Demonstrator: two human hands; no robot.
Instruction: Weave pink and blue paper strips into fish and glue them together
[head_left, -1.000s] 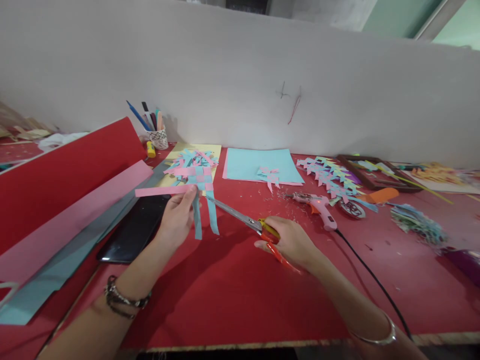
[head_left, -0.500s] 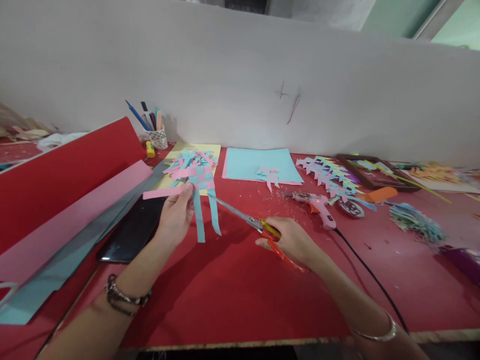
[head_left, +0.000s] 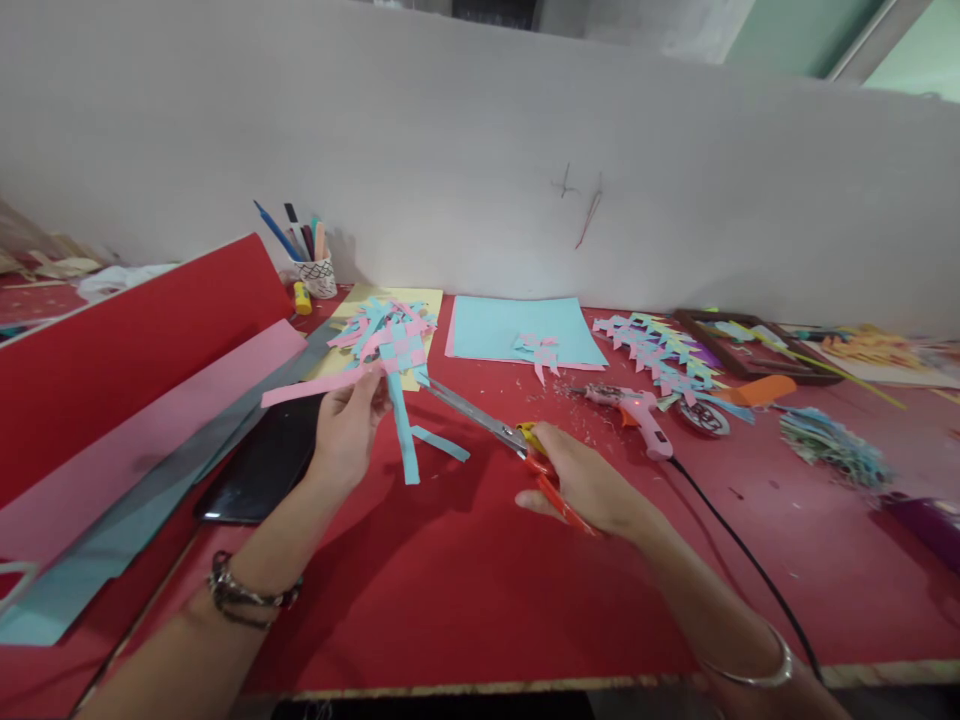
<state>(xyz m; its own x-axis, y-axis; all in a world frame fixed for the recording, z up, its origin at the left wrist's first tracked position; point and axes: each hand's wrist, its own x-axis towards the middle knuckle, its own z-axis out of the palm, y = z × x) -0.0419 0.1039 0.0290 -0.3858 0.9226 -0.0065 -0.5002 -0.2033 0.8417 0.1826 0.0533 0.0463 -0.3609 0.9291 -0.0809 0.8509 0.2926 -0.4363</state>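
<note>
Pinched in my left hand point(head_left: 351, 425) is a woven piece of pink and blue paper strips point(head_left: 403, 348), held above the table. One long pink strip sticks out to the left, and one long blue strip hangs down. My right hand point(head_left: 581, 482) is closed around the handles of scissors point(head_left: 480, 415), yellow above and red-orange below. Their blades point up and left, with the tips beside the short blue stub at the weave's lower right. A loose cut blue strip point(head_left: 442, 443) is below the tips. Behind the weave lies a pile of pink and blue scraps point(head_left: 367, 325).
A pink glue gun point(head_left: 637, 410) with a black cord lies to the right. Blue sheets point(head_left: 517, 325) carry another small weave. A black phone point(head_left: 259, 460) and pink paper point(head_left: 172, 420) are at left. A cup of pens point(head_left: 316, 275) stands by the wall.
The right-hand blue strip has been cut off the weave and has dropped below it. My left hand has tilted the weave slightly, and the pink strip has swung lower left.
</note>
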